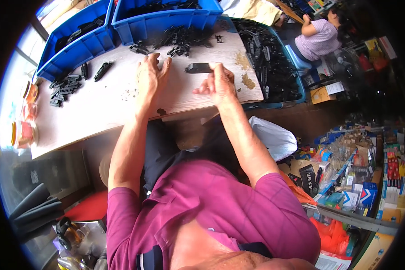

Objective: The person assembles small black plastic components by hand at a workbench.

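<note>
Above the pale tabletop, my right hand [221, 84] pinches one end of a flat, elongated black plastic part [199, 68] between thumb and fingers. The part points leftward, toward my other hand. My left hand [152, 75] is open, its thumb and fingers apart and nothing visible in them. Its fingertips are nearest a few loose black parts [139, 48]. Just beyond lies a heap of small black plastic parts [177, 40]. A single black part [103, 71] rests farther left, beside a smaller pile of black pieces [65, 89].
Two blue bins [166, 19] holding black parts line the table's far side. To the right stands a large tub [304, 92] full of black parts. Lidded jars [24, 134] sit at the left edge. Another person [318, 39] sits at the far right, near cluttered shelves [346, 180].
</note>
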A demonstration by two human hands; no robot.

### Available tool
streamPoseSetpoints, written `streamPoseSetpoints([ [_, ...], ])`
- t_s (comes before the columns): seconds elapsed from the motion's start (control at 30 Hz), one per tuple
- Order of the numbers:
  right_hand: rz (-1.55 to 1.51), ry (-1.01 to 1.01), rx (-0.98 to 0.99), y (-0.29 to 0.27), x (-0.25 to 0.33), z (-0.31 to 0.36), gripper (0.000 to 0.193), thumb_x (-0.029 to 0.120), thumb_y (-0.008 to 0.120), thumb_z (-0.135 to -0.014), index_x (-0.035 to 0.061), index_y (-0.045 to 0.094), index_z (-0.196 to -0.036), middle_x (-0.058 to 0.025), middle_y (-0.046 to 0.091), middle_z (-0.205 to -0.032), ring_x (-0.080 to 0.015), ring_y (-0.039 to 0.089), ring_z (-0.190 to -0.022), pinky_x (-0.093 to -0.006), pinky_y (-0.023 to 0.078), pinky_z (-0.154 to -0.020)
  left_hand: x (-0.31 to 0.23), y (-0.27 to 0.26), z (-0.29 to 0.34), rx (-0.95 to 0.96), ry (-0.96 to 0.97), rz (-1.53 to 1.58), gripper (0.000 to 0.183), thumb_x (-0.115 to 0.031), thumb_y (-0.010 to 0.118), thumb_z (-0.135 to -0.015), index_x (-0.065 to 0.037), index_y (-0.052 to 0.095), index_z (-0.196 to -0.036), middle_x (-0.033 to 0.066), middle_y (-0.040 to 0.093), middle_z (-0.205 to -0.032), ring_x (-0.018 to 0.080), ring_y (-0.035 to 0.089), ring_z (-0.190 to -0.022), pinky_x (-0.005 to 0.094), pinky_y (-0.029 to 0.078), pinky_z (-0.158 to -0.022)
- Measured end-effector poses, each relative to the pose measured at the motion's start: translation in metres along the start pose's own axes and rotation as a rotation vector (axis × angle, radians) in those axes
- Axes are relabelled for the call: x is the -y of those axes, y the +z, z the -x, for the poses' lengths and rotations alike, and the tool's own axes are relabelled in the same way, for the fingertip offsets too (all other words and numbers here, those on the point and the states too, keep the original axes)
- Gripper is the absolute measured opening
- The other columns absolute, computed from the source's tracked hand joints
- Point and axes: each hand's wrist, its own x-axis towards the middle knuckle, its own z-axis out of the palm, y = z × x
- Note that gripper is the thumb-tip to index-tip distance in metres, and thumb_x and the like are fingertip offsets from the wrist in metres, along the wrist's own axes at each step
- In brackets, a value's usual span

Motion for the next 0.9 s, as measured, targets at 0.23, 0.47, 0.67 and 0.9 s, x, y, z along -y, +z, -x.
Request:
streamPoseSetpoints([
  [0.23,-0.019,-0.108,-0.449,-0.068,0.090,-0.039,0.032,0.031,0.056,-0.089,0.0055,0.050,-0.071,-0.0028,0.033,-0.041,-0.0189,0.048,-0.037,-0.0488,0.057,-0.046,-0.015,0.035,-0.026,0.055,0.200,-0.402,0.029,-0.033,0.067,-0.081,-0.011,0.068,-0.101,0.0131,0.063,-0.099,0.0358,0.056,-0.096,0.0438,0.046,-0.084],
  [0.47,0.057,-0.242,-0.705,-0.113,0.140,-0.064,0.039,0.043,0.059,-0.088,0.0047,0.056,-0.088,-0.0054,0.043,-0.048,-0.0222,0.057,-0.044,-0.0479,0.059,-0.048,-0.004,0.039,-0.025,-0.050,0.191,-0.189,0.021,-0.024,0.068,-0.080,-0.009,0.063,-0.094,0.0128,0.066,-0.090,0.0347,0.062,-0.087,0.0455,0.048,-0.081],
  [0.67,0.203,-0.009,-0.251,-0.051,0.068,-0.046,0.032,0.035,0.072,-0.083,0.0063,0.061,-0.088,-0.0030,0.043,-0.045,-0.0182,0.055,-0.041,-0.0416,0.058,-0.043,0.009,0.029,0.005,-0.020,0.109,0.427,0.017,-0.015,0.072,-0.083,-0.003,0.062,-0.092,0.0091,0.066,-0.076,0.0142,0.058,-0.066,0.0272,0.049,-0.066],
  [0.9,0.321,0.057,0.133,-0.019,0.008,-0.023,0.021,0.021,0.075,-0.083,0.0026,0.065,-0.085,0.0014,0.045,-0.046,-0.0089,0.039,-0.034,-0.0276,0.044,-0.038,-0.048,0.013,0.056,0.165,0.100,0.487,0.028,-0.016,0.072,-0.082,-0.002,0.066,-0.104,0.0161,0.070,-0.091,0.0212,0.069,-0.077,0.0329,0.054,-0.071],
])
